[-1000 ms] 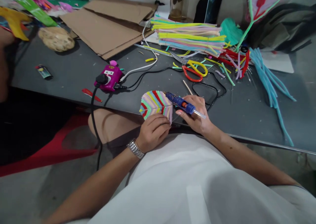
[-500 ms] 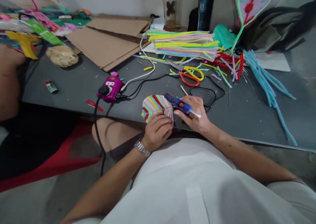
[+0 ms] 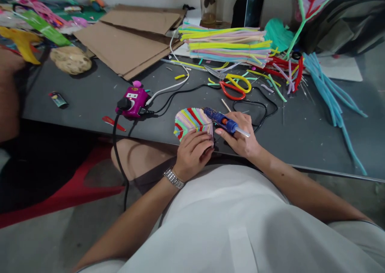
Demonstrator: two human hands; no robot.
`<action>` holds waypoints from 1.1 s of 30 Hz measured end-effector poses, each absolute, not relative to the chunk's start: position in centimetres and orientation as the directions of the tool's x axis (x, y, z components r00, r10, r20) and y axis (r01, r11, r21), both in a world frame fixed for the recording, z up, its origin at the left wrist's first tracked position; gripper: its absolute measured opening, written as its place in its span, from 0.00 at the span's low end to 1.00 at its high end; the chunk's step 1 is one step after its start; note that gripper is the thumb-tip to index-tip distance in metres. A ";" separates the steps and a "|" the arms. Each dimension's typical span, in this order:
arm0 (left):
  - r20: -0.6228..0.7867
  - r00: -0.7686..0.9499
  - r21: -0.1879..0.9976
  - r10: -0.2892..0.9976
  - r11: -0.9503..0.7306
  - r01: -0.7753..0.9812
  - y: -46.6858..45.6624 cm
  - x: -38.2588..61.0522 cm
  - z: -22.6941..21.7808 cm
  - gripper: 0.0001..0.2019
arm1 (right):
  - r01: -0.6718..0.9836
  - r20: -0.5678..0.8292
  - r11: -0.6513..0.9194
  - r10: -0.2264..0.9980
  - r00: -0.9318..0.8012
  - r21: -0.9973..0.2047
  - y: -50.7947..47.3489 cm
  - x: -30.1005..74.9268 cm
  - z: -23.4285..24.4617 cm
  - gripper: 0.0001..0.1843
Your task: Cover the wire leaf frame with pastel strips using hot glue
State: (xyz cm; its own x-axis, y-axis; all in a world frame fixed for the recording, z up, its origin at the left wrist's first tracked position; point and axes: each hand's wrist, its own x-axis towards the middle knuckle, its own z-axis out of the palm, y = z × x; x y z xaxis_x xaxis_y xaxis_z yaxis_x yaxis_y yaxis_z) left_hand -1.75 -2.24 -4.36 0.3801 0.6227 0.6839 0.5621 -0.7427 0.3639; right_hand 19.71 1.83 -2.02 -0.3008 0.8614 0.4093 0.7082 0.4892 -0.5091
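Note:
A leaf-shaped piece of striped pipe cleaners (image 3: 190, 119), in red, yellow, green and lilac, lies at the table's front edge. My left hand (image 3: 195, 150) is closed on its near side, with the fingers over the stripes and the thumb hidden. In my right hand (image 3: 243, 134) is a blue hot glue gun (image 3: 221, 120), a clear glue stick poking out of its rear end. The gun's nozzle is at the upper right edge of the striped piece; whether it touches cannot be made out.
Orange-and-yellow scissors (image 3: 236, 86) lie beyond the gun among pipe cleaner scraps. Bundled pipe cleaners (image 3: 228, 48) and cardboard (image 3: 126, 44) are behind. Left of me are a purple power socket (image 3: 132, 102) with cords and a lighter (image 3: 58, 100). Another person's arm (image 3: 9, 92) shows at far left.
The camera view has shifted slightly, so the table appears higher. Both hands keep their hold, and the glue gun stays at the striped piece's upper right edge.

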 end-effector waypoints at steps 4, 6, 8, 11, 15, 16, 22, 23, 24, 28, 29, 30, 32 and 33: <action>0.678 0.404 0.359 0.614 -0.757 0.546 -2.1 -2.0 -4.2 0.13 | 0.704 0.399 0.480 0.868 -0.295 -0.523 1.8 19.7 -2.0 0.27; 0.668 0.437 0.345 0.602 -0.771 0.536 -2.1 -2.1 -4.2 0.12 | 0.710 0.391 0.474 0.872 -0.295 -0.521 1.8 19.7 -2.0 0.27; 0.648 0.474 0.327 0.595 -0.780 0.533 -2.1 -2.3 -4.2 0.11 | 0.713 0.388 0.474 0.872 -0.298 -0.517 1.8 19.6 -2.0 0.27; 0.624 0.514 0.299 0.588 -0.788 0.539 -2.2 -2.5 -4.3 0.10 | 0.708 0.394 0.479 0.869 -0.299 -0.519 1.8 19.6 -2.1 0.26; 0.600 0.560 0.244 0.572 -0.797 0.553 -2.3 -2.8 -4.3 0.09 | 0.701 0.424 0.492 0.858 -0.289 -0.517 1.8 19.5 -2.2 0.27; 0.597 0.570 0.231 0.564 -0.802 0.551 -2.3 -2.9 -4.2 0.09 | 0.698 0.430 0.496 0.855 -0.290 -0.517 1.8 19.5 -2.2 0.27; 0.595 0.620 0.181 0.512 -0.836 0.517 -1.7 -3.0 -3.3 0.09 | 0.707 0.421 0.489 0.859 -0.290 -0.511 1.8 19.4 -2.3 0.26; 0.588 0.615 0.192 0.525 -0.829 0.525 -1.6 -2.9 -3.1 0.09 | 0.709 0.413 0.486 0.862 -0.293 -0.511 1.8 19.4 -2.3 0.25; 0.584 0.604 0.207 0.542 -0.819 0.535 -1.5 -2.8 -3.0 0.08 | 0.710 0.407 0.482 0.865 -0.293 -0.513 1.8 19.4 -2.3 0.25; 0.606 0.534 0.255 0.590 -0.780 0.571 -1.3 -2.2 -2.5 0.06 | 0.702 0.413 0.482 0.865 -0.285 -0.524 1.8 19.4 -2.4 0.26; 0.604 0.519 0.272 0.605 -0.768 0.580 -1.3 -2.0 -2.4 0.06 | 0.700 0.413 0.480 0.866 -0.281 -0.529 1.9 19.4 -2.4 0.26; 0.594 0.506 0.294 0.626 -0.754 0.588 -1.2 -1.9 -2.3 0.06 | 0.700 0.410 0.474 0.869 -0.277 -0.534 1.9 19.3 -2.5 0.26; 0.559 0.480 0.341 0.676 -0.715 0.610 -1.2 -1.8 -2.2 0.05 | 0.703 0.397 0.458 0.879 -0.266 -0.544 1.9 19.3 -2.5 0.26; 0.542 0.467 0.361 0.698 -0.696 0.621 -1.1 -1.7 -2.2 0.05 | 0.705 0.390 0.452 0.882 -0.263 -0.547 1.9 19.3 -2.5 0.26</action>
